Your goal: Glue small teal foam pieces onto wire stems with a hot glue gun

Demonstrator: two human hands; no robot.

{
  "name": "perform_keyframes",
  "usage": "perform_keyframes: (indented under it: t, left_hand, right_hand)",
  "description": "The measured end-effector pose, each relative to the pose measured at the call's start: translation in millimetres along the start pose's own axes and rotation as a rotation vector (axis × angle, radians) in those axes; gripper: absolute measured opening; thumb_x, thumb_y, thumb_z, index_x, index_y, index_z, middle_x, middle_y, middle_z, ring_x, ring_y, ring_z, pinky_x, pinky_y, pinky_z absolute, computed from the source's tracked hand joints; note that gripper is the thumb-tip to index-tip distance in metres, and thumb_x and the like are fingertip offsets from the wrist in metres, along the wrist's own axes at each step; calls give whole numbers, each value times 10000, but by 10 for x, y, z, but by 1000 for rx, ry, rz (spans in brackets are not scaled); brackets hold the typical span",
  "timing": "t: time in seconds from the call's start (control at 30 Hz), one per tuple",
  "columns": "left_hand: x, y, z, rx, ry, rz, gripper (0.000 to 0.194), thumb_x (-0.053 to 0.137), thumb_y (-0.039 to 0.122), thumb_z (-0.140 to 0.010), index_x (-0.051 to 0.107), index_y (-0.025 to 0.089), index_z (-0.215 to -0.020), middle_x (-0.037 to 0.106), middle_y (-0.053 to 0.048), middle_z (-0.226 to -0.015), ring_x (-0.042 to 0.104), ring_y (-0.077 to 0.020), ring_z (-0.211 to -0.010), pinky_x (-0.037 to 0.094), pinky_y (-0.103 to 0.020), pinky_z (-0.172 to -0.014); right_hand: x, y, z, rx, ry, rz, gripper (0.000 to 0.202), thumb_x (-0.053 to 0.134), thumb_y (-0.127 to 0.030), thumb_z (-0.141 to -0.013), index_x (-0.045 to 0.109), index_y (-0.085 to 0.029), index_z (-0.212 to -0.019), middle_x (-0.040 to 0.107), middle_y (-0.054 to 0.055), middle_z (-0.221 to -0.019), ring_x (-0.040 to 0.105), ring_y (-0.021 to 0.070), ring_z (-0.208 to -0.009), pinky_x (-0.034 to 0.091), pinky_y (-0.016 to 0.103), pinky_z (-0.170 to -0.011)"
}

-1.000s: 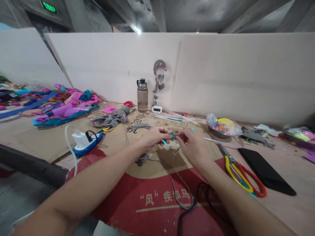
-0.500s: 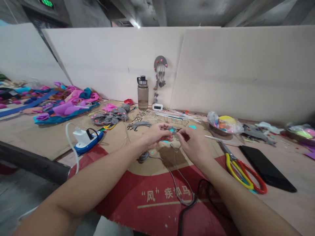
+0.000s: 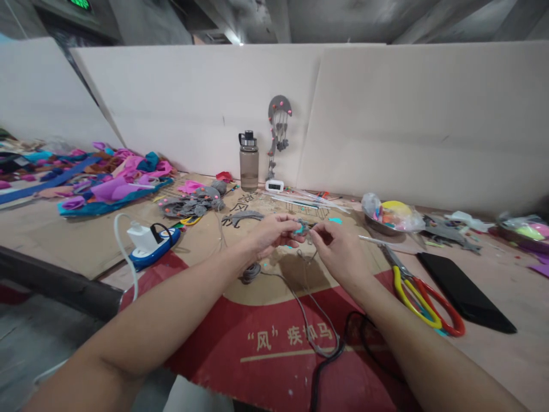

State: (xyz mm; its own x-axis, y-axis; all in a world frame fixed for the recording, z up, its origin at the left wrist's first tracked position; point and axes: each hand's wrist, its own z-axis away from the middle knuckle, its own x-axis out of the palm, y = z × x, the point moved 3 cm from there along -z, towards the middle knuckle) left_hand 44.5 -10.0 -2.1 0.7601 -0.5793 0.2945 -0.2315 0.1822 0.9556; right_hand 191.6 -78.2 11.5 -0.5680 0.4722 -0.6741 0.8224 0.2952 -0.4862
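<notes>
Over the middle of the cardboard [image 3: 278,335], my left hand [image 3: 272,236] pinches a small grey felt piece [image 3: 304,225] with a turquoise patch on it. Close by on its right, my right hand [image 3: 338,247] is closed, thumb against forefinger, on thin grey cord [image 3: 319,312]. The cord hangs in loops below my fingers onto the red print. A small coil of the same cord [image 3: 251,273] lies under my left wrist. The exact spot where the cord meets the felt is too small to make out.
Scissors [image 3: 418,294] with yellow and red handles lie right, beside a black phone [image 3: 465,292]. A bottle [image 3: 249,163] and small digital clock [image 3: 274,186] stand behind. Left are a power strip [image 3: 154,249], grey felt pieces [image 3: 193,200] and colourful scraps [image 3: 115,183]. A bowl [image 3: 384,226] holds bagged pieces.
The small felt piece has turned slightly between my fingers, showing its turquoise patch differently. My hands have hardly moved.
</notes>
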Motion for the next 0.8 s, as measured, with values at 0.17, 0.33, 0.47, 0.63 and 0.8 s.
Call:
perform_keyframes:
  t: [0.17, 0.33, 0.47, 0.63, 0.8]
  left_hand:
    - [-80, -52, -62, 23, 62, -74, 216, 759, 250, -709, 576, 139, -736, 610, 2, -642, 593, -81, -563, 430, -189, -498]
    - [-80, -37, -67, 54, 123, -4, 215, 741, 202, -712, 542, 154, -776, 604, 19, -643, 638, -112, -597, 486, -220, -547]
    - [-81, -1, -30, 75, 135, 1, 266, 769, 209, -682, 536, 160, -801, 606, 32, -695, 646, -113, -631, 513, -248, -596]
    - [-156, 3, -68, 161, 174, -43, 290, 811, 248, -638, 577, 148, -777, 575, 46, -672, 532, -46, -536, 387, -183, -483]
    - [-172, -4, -117, 168, 167, 83, 336, 842, 231, -585, 562, 142, -749, 591, 31, -646, 572, -75, -556, 422, -201, -508]
  right_hand:
    - [-10, -10, 13, -27, 29, -18, 152, 543, -292, -873, 621, -201, -779, 644, 34, -732, 558, 171, -675, 386, 300, -648]
    - [56, -15, 26, -87, -41, -87, 162, 557, -325, -879, 648, -206, -819, 650, 31, -749, 562, 170, -682, 397, 292, -648]
    - [-12, -23, -21, -58, -120, -103, 279, 475, -393, -927, 651, -205, -817, 662, 36, -749, 579, 178, -694, 400, 290, -649]
    - [-271, 416, -154, 160, -15, 240, 329, 443, -411, -927, 662, -179, -846, 699, 98, -823, 628, 225, -762, 414, 312, -675]
    - [-145, 990, -154, 354, -331, 617, 337, 493, -378, -883, 698, -111, -862, 703, 201, -829, 667, 270, -773, 448, 329, -669]
